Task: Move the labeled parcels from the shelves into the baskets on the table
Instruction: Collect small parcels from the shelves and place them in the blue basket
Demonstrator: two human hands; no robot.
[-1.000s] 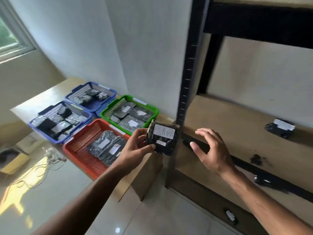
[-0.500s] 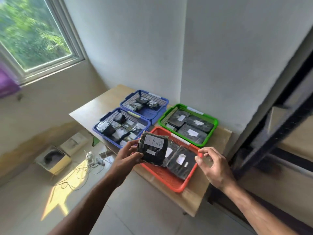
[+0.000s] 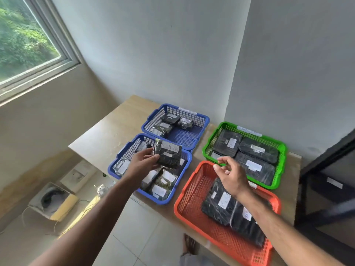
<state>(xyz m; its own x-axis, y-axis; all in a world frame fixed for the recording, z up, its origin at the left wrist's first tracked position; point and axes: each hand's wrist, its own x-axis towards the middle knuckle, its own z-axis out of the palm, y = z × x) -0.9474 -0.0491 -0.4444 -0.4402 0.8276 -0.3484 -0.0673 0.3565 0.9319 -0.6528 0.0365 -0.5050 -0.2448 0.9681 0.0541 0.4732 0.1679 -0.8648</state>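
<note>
A black, plastic-wrapped parcel (image 3: 169, 155) with a white handwritten label, illegible, is gripped by the left hand (image 3: 143, 163) above the near blue mesh basket (image 3: 123, 160). The right hand (image 3: 231, 176) is held loosely curled, empty, over the orange basket (image 3: 192, 192).

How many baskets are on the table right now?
4: far blue basket at the back left, near blue basket in front of it, green basket at the back right, orange basket at the front right. None seems hidden.
</note>
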